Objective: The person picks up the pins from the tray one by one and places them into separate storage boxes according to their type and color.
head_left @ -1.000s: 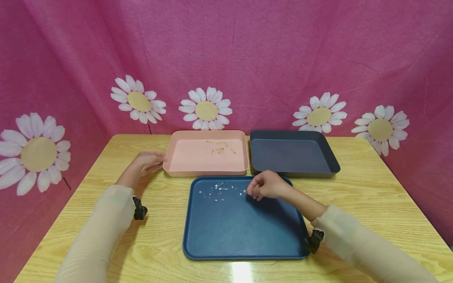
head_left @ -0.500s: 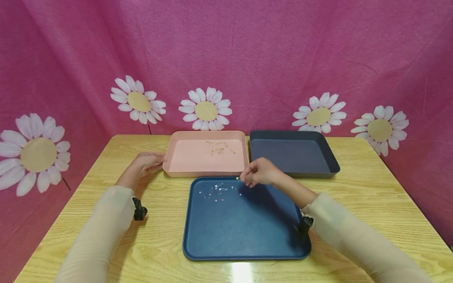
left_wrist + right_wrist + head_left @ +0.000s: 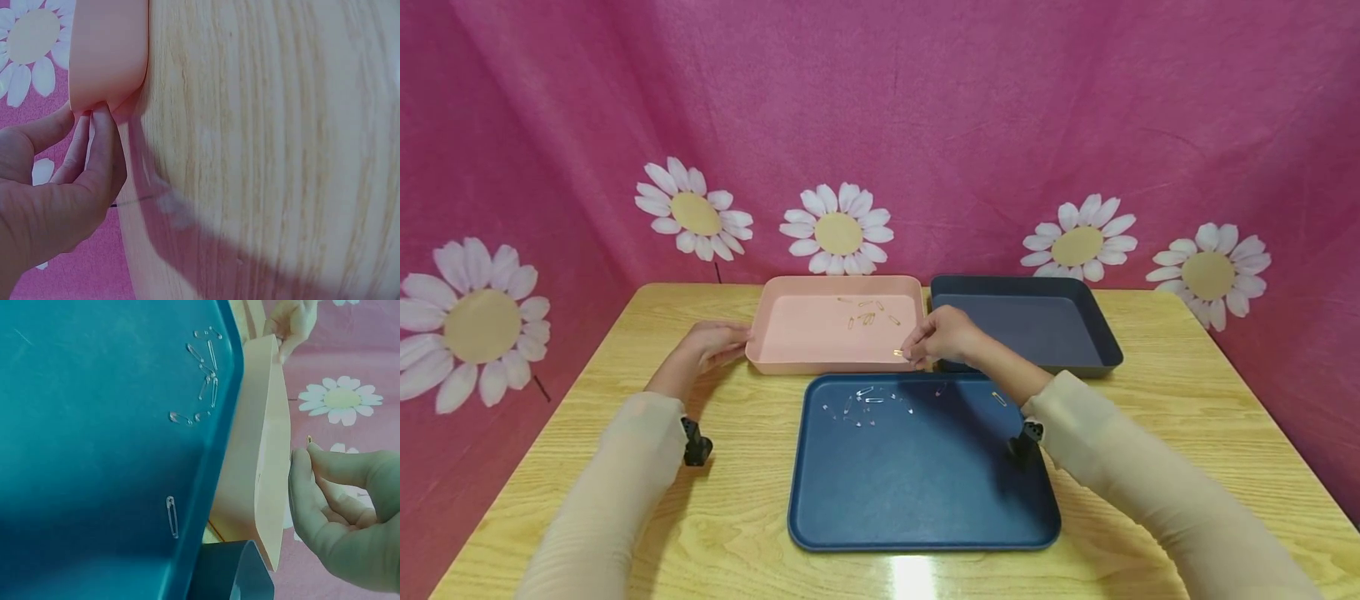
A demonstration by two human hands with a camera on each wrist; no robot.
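Observation:
My right hand [image 3: 947, 333] pinches a gold safety pin [image 3: 898, 352] between thumb and fingertips, over the front right corner of the pink tray [image 3: 797, 337]. In the right wrist view only a small tip of that gold safety pin [image 3: 309, 439] shows above the fingers. Several gold safety pins [image 3: 867, 318] lie inside the pink tray, towards its right. My left hand [image 3: 62, 194] holds the pink tray's left end, thumb at the rim and fingers against the wall. The blue tray [image 3: 910, 500] in front bears several silver safety pins [image 3: 873, 401] at its upper left.
A dark grey tray [image 3: 1022, 325] stands right of the pink one, partly behind my right hand. Near the blue tray's back right lie another gold safety pin [image 3: 998, 399] and a small pin [image 3: 940, 389]. A pink flowered cloth [image 3: 962, 167] hangs behind the wooden table [image 3: 737, 500].
My right hand has carried the gold safety pin from the blue tray away from me to over the pink tray, uncovering two pins on the blue tray. The left hand stays put.

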